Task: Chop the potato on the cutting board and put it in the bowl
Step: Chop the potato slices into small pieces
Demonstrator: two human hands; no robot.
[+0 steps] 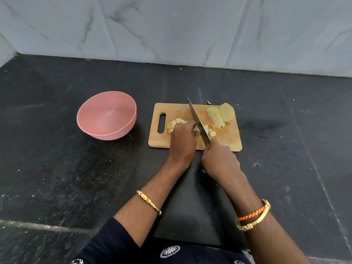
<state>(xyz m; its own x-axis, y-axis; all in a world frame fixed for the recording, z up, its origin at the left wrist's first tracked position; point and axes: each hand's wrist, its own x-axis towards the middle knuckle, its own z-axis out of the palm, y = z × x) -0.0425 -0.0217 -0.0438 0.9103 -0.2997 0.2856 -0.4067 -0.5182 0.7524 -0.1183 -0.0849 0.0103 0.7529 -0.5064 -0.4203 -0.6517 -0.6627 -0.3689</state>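
Lying on the board (pixel 224 139), the potato (pixel 221 116) is part sliced at the far right, part diced (pixel 176 123) near the slot. Your left hand (pixel 183 139) curls over a piece beside the blade. Your right hand (pixel 219 159) grips the knife (pixel 198 121), tip raised. Left of the board, apart from it, a pink bowl (pixel 106 116) stands on the dark desk (pixel 57 159).

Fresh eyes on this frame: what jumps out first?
The knife in the right hand, slicing down onto the wooden cutting board at centre, while the left hand holds potato pieces beside the blade. Then the empty pink bowl left of the board, and the uncut potato slices at its far right corner.
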